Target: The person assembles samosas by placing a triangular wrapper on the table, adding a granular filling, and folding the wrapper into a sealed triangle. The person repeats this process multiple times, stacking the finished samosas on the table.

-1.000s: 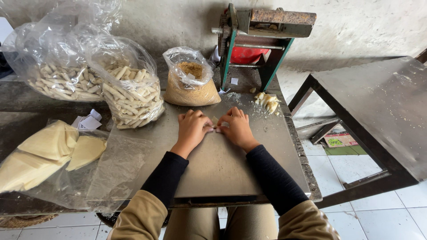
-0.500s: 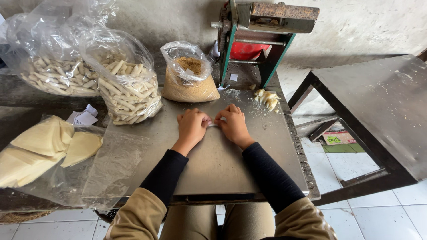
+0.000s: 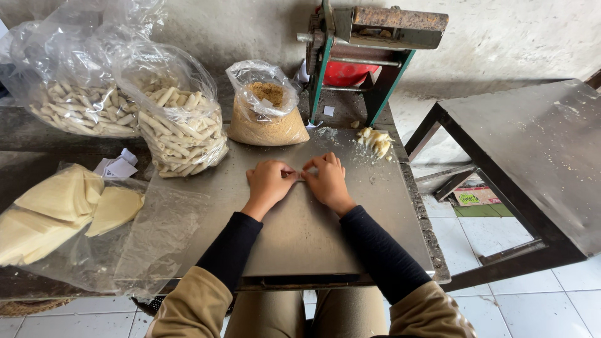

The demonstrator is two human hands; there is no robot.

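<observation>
**Both hands pinch a small roll at the middle of the metal tabletop**

The left hand [image 3: 269, 183] and right hand [image 3: 327, 179] meet fingertip to fingertip on the grey metal worktop [image 3: 300, 238]. Between them lies a small pale rolled piece [image 3: 298, 178], mostly hidden, held by fingers closed narrowly at each end. A clear plastic bag of pale rolled sticks [image 3: 181, 125] stands well apart to the left, and a bag of brown crumbs [image 3: 266, 109] behind.

Tabletop [image 3: 350, 225]: dull grey metal, pale flour smears toward 1 o'clock. Sleeves [image 3: 382, 250]: black, tan cuffs over. Clear bags [image 3: 181, 119] at 10 o'clock: cream-white sticks inside. Small bag [image 3: 266, 109] at 12 o'clock: golden-brown crumbs. Machine frame [image 3: 391, 84]: teal green, red tray, rusty brown top. Wrapper sheets [image 3: 69, 206] at 9 o'clock: pale yellow. Floor tiles [image 3: 551, 300]: white.
</observation>
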